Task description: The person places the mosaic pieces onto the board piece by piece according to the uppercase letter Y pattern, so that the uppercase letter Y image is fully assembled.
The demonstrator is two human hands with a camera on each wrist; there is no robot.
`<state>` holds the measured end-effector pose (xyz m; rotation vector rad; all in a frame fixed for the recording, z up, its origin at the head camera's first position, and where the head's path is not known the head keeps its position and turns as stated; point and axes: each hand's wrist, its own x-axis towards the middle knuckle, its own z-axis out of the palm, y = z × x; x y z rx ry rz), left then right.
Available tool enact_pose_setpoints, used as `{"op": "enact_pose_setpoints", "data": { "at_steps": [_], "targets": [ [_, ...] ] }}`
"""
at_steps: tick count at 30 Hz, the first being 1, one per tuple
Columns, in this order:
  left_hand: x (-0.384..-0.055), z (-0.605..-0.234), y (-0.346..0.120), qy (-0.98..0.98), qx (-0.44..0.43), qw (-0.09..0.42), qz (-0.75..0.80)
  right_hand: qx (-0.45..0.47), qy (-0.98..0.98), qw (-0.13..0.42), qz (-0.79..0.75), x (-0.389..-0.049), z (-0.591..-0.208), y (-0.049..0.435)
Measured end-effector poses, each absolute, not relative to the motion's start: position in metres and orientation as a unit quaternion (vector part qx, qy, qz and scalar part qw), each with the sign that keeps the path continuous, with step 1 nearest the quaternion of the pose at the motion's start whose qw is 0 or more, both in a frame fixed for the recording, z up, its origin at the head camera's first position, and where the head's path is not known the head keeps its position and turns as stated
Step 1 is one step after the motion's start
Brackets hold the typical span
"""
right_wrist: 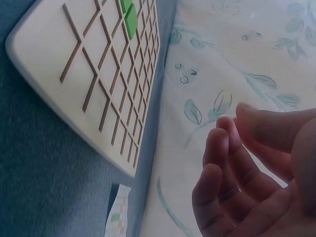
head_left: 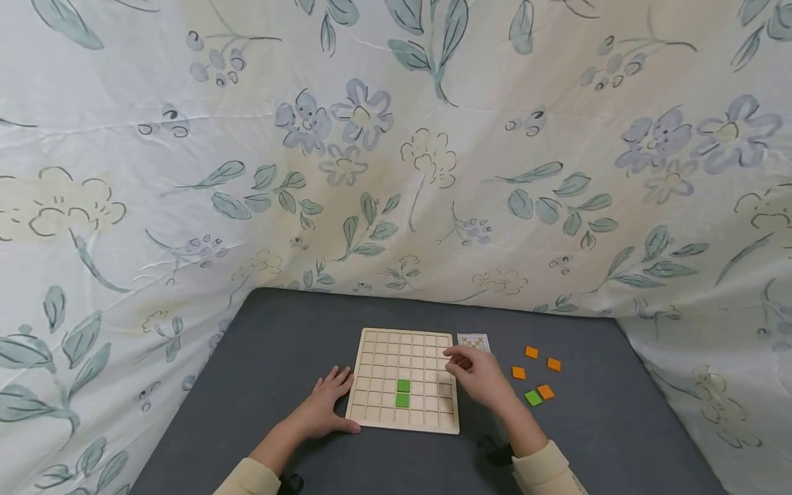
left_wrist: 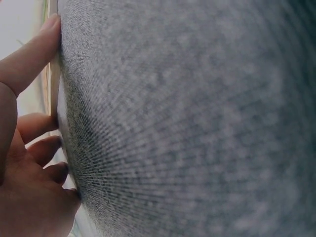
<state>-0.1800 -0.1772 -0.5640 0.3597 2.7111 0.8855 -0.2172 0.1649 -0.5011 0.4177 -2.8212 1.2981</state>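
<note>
A wooden grid board lies on the dark table with two green square tiles seated one behind the other in its cells. My left hand rests at the board's left side, fingers spread and thumb at the near left corner. In the left wrist view, the thumb and index finger touch the board's edge. My right hand hovers over the board's right edge, fingers loosely bent, thumb close to the index finger. No tile shows between the fingertips in the right wrist view.
Right of the board, several orange tiles and one green tile lie scattered. A small printed pattern card lies beside the board's far right corner, partly behind the right hand. Floral cloth hangs behind the table and at its sides.
</note>
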Motion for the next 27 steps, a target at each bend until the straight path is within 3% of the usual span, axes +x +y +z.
{"op": "enact_pose_setpoints", "data": {
  "at_steps": [27],
  "targets": [
    [-0.178, -0.565, -0.182, 0.93, 0.125, 0.15, 0.311, 0.096, -0.921, 0.082, 0.368, -0.204, -0.528, 0.239]
  ]
}}
